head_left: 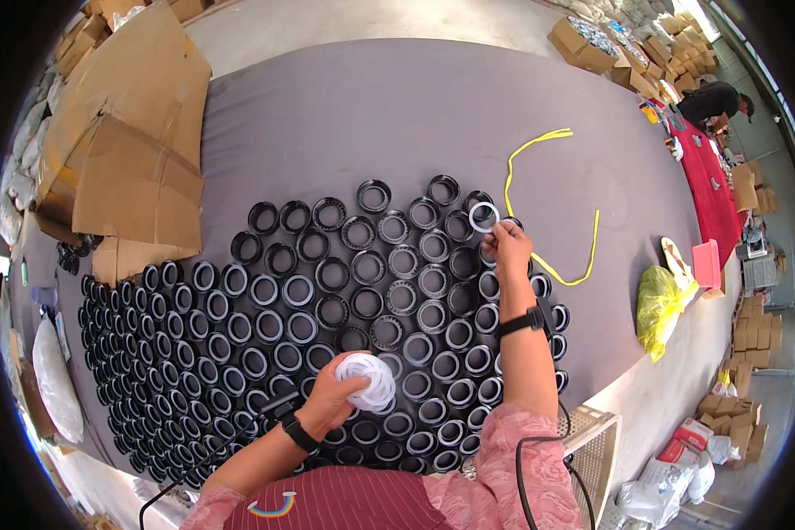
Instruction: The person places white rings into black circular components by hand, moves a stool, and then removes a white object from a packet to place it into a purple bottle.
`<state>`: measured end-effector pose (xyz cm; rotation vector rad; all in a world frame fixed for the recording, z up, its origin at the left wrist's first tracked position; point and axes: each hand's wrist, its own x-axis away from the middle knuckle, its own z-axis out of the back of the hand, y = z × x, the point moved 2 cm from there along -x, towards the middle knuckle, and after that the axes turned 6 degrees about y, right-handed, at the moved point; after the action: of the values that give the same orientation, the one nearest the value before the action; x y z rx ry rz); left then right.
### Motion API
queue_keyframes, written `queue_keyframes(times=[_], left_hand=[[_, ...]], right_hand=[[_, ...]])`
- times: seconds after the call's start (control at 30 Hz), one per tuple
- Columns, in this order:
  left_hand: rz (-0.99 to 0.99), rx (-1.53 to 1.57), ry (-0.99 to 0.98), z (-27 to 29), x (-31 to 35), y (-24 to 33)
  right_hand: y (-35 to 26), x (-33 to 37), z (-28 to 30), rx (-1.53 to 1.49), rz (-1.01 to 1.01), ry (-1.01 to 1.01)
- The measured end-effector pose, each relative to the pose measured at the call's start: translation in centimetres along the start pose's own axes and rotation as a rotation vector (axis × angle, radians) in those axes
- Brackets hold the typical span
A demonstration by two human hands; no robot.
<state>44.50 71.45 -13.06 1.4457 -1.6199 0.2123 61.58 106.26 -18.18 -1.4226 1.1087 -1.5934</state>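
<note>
Many black rings [331, 275] lie in rows over the near part of a grey cloth-covered table [353, 115]. Those at the left and front carry a pale ring on top, while several toward the middle and back look all black. In my left hand [329, 399] is a loose stack of thin white rings [368, 383], gripped low over the black ones. My right hand [510, 246] reaches to the back right of the rows, its fingertips pinching one thin white ring [483, 216] over a black ring. Part of that black ring is hidden.
A large open cardboard box [137, 132] stands at the left. A yellow strap [507, 181] curls beyond my right hand. A yellow bag [662, 305] sits at the table's right edge, with a plastic crate [592, 446] below. Another person [711, 103] bends over a red-covered table [708, 190].
</note>
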Motion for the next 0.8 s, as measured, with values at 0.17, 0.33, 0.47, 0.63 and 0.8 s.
queue_keyframes(times=[0.17,0.33,0.47,0.63,0.8], left_hand=[[-0.004,0.034,-0.002,0.1,-0.5,0.1],[-0.024,0.054,0.005,0.1,-0.5,0.5],[-0.048,0.058,-0.018,-0.6,-1.0,0.8],[-0.153,0.079,0.014,-0.8,-2.0,1.7],[-0.21,0.12,0.091,-1.9,-3.0,2.9]], right_hand=[[0.2,-3.8,-2.0,0.055,-0.062,0.079],[0.3,-4.6,-3.0,0.295,-0.002,0.107],[0.0,-5.6,-1.5,0.877,0.429,0.227],[0.0,2.8,-2.8,0.544,0.335,-0.152],[-0.5,20.3,-3.1,0.338,-0.004,-0.764]])
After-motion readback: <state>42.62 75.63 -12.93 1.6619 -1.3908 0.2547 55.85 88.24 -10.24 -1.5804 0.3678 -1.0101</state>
